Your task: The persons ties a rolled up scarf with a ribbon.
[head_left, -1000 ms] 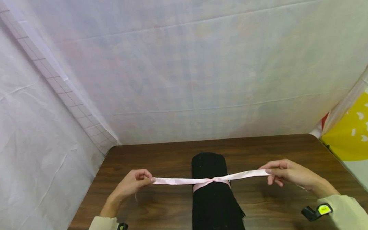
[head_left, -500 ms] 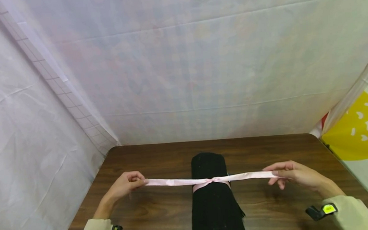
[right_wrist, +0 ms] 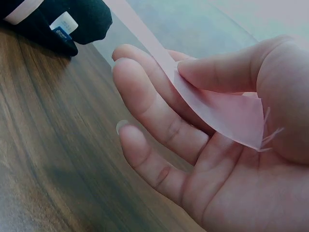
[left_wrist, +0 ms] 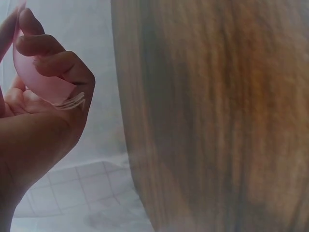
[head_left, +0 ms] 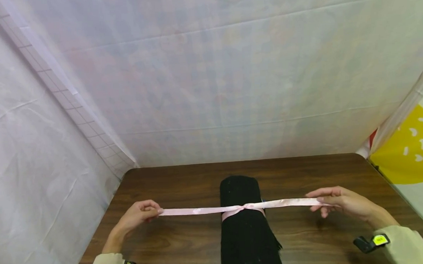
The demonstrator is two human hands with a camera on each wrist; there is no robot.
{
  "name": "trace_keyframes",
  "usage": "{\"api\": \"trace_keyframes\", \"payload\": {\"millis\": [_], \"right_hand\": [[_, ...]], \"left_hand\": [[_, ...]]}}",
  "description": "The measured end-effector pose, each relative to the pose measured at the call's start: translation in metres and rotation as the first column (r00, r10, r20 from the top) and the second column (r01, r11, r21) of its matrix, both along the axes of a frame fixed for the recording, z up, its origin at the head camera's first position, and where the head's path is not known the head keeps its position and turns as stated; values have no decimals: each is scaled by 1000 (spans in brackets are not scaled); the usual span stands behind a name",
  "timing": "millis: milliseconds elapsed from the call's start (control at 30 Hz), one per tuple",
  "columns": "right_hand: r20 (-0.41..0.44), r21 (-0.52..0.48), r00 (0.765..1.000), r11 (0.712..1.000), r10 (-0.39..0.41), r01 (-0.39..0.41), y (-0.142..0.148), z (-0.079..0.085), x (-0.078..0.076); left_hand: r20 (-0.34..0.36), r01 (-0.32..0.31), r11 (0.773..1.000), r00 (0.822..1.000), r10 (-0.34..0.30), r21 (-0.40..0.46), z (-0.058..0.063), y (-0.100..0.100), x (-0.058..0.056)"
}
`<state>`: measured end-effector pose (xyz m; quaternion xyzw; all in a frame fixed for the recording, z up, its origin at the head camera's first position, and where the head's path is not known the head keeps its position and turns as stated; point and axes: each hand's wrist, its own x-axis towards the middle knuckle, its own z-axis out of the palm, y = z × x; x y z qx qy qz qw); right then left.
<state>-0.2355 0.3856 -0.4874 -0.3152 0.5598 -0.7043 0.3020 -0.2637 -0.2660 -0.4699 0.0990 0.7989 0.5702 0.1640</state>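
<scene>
A pink ribbon [head_left: 197,211] wraps a rolled black scarf [head_left: 249,240] with a fringe at its right side. It crosses in a small twist on top, and both tails stretch out sideways, nearly straight. My left hand [head_left: 138,216] pinches the left tail between thumb and fingertips; the frayed end [left_wrist: 50,89] curls into the palm in the left wrist view. On the other side my right hand [head_left: 345,203] pinches the right tail between thumb and index finger, other fingers spread. Its frayed end [right_wrist: 241,118] lies over the palm. A white and blue label [right_wrist: 63,25] shows on the scarf.
The scarf lies lengthwise on a brown wood-grain table [head_left: 181,247]. Pale sheeting [head_left: 209,88] hangs behind the table's far edge and along the left. A yellow printed panel [head_left: 407,155] stands at the right. Both wrists wear black straps.
Both hands have moved outward, the left one further left and the right one slightly right. The ribbon tails now look longer, while the scarf stays in place.
</scene>
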Motion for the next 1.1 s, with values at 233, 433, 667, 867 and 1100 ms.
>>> {"api": "trace_keyframes", "payload": {"millis": [233,433,667,867,1100], "right_hand": [[95,-24,995,1000,17,-15,4,-6,0],[145,-56,989,998,24,-16,8,-11,0],[171,-61,985,998,33,-22,10,-19,-1],[202,-24,979,1000,10,-5,12,-24,-1],[196,30,980,999,-32,27,12,-25,3]], "left_hand": [[58,-20,999,998,19,28,-8,-7,1],[99,-20,991,995,6,132,-15,-10,1],[133,-42,984,991,19,173,-21,-9,1],[166,-58,985,986,31,160,-21,-10,1],[202,-63,983,979,27,171,-23,-9,3]]}}
